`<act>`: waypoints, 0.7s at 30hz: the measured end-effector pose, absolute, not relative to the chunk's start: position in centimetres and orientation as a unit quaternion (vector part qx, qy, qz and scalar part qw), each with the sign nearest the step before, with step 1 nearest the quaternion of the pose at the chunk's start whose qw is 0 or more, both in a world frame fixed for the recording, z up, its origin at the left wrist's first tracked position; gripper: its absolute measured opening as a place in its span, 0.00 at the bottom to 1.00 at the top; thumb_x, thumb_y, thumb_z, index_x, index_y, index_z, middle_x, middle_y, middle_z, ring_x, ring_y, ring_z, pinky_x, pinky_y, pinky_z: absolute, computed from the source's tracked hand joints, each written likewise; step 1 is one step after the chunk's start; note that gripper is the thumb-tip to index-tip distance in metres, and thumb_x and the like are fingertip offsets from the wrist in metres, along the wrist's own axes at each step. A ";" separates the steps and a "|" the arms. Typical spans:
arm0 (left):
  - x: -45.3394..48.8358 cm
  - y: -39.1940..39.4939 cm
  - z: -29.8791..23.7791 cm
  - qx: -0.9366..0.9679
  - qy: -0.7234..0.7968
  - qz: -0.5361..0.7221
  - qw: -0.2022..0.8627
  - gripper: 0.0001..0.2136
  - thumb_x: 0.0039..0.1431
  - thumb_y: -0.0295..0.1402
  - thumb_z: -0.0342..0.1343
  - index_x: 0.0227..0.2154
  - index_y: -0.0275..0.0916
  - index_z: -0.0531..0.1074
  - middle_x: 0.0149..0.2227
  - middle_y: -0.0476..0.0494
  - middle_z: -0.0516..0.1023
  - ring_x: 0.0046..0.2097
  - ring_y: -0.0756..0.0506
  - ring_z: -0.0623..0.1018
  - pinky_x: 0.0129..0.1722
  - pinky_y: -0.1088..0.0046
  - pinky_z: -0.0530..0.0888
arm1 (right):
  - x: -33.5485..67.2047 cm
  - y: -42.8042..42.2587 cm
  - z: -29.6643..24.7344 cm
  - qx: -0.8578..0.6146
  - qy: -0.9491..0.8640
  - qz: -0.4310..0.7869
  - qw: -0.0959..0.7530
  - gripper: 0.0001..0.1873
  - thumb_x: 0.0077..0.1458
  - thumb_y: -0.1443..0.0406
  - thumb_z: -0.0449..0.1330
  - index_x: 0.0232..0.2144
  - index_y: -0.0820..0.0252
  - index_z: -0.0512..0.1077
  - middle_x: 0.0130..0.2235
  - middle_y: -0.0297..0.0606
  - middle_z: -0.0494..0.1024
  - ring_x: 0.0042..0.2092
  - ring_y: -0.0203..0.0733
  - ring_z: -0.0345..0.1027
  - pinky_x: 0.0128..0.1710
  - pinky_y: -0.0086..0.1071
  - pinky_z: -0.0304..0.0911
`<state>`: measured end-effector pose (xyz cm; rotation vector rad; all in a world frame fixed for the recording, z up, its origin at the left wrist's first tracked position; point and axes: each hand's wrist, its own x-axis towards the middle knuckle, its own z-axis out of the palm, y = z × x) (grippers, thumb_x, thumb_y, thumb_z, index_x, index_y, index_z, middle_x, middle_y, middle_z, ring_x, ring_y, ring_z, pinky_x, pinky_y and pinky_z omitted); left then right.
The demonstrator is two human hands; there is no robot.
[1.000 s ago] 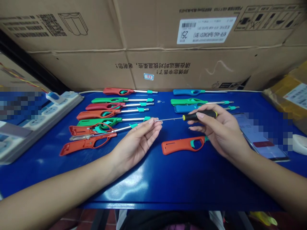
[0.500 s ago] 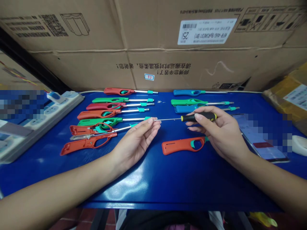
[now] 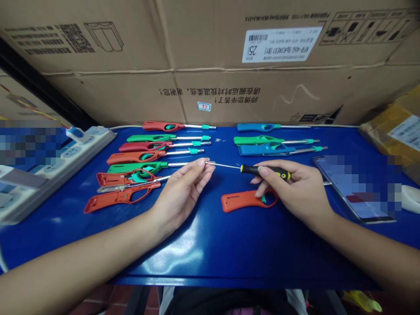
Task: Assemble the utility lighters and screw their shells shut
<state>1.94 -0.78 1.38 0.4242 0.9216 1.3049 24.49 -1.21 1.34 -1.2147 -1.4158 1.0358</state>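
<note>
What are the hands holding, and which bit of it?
A screwdriver: the right hand grips its black and yellow handle. The left hand is at the far end of the shaft; what it pinches is too small to tell.

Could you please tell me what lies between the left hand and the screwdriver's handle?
In the head view, a metal shaft spans from the left hand to the handle.

Left hand (image 3: 183,188) and right hand (image 3: 297,183) bare, slender; forearms (image 3: 98,251) bare out to lower frame corners. Black clothing (image 3: 200,302) bottom centre, purple patch (image 3: 243,311) at lower edge.
</note>
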 end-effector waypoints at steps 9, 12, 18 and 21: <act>2.1 -1.0 1.4 0.215 0.415 0.557 0.687 0.07 0.64 0.20 0.60 0.35 0.34 0.82 0.35 0.45 0.86 0.36 0.53 0.85 0.40 0.84 0.82 | 24.5 -0.9 1.8 -0.494 -0.565 0.423 0.508 0.15 0.56 0.53 0.68 0.36 0.58 0.79 0.22 0.34 0.80 0.26 0.39 0.79 0.27 0.29 0.75; 2.0 -1.2 1.1 0.255 0.401 0.548 0.688 0.08 0.62 0.23 0.63 0.43 0.37 0.81 0.40 0.45 0.86 0.41 0.51 0.85 0.44 0.82 0.81 | 24.9 -0.8 1.8 -0.480 -0.568 0.415 0.525 0.14 0.57 0.54 0.68 0.35 0.59 0.79 0.25 0.34 0.81 0.21 0.34 0.74 0.23 0.27 0.71; 1.5 -1.5 0.8 0.441 0.403 0.516 0.614 0.21 0.56 0.33 0.70 0.53 0.40 0.77 0.49 0.43 0.83 0.51 0.47 0.82 0.54 0.74 0.78 | 25.8 0.2 2.9 -0.440 -0.507 0.388 0.632 0.12 0.55 0.57 0.69 0.31 0.60 0.77 0.21 0.31 0.76 0.19 0.33 0.66 0.20 0.28 0.62; 1.5 -1.7 0.6 0.590 0.421 0.441 0.530 0.19 0.59 0.36 0.67 0.52 0.37 0.77 0.51 0.40 0.82 0.52 0.45 0.81 0.55 0.69 0.77 | 25.9 0.6 4.0 -0.405 -0.479 0.391 0.673 0.12 0.50 0.59 0.71 0.26 0.61 0.75 0.17 0.30 0.70 0.18 0.33 0.61 0.17 0.28 0.57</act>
